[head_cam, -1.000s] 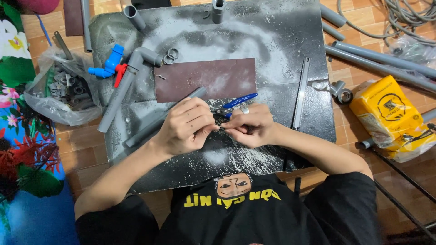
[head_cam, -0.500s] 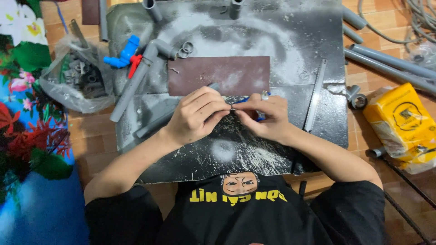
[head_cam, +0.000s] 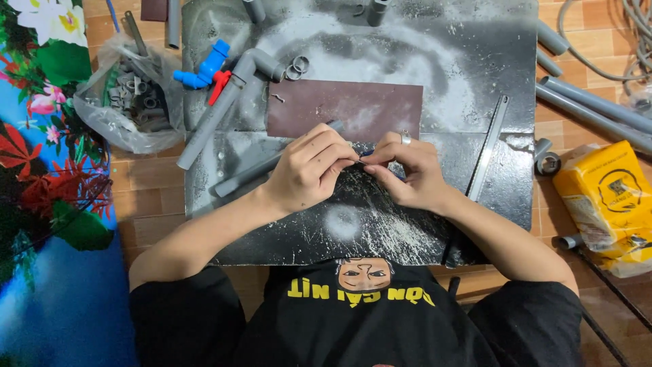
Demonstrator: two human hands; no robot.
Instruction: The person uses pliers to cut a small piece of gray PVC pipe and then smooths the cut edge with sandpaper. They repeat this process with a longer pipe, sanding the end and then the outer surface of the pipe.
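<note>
My left hand (head_cam: 309, 170) and my right hand (head_cam: 407, 170) meet over the middle of a dark, scratched work board (head_cam: 475, 61). Their fingertips pinch together on a small blue-handled item (head_cam: 367, 153), which the fingers almost entirely hide. There is a ring on my right hand. A grey plastic pipe (head_cam: 238, 180) lies slantwise on the board and passes under my left hand. Just beyond the fingers lies a brown rectangular sheet (head_cam: 346, 109).
A thin metal strip (head_cam: 490, 143) lies right of my right hand. At the board's far left are a blue valve (head_cam: 204, 68), a grey pipe with an elbow (head_cam: 227, 102) and two rings (head_cam: 297, 66). A bag of grey fittings (head_cam: 132, 102) sits left, and a yellow packet (head_cam: 604, 197) and long grey pipes (head_cam: 591, 102) right.
The blue-handled item stuck out past my right hand a second ago; now the fingers cover nearly all of it. Both hands stayed together while the view shifted.
</note>
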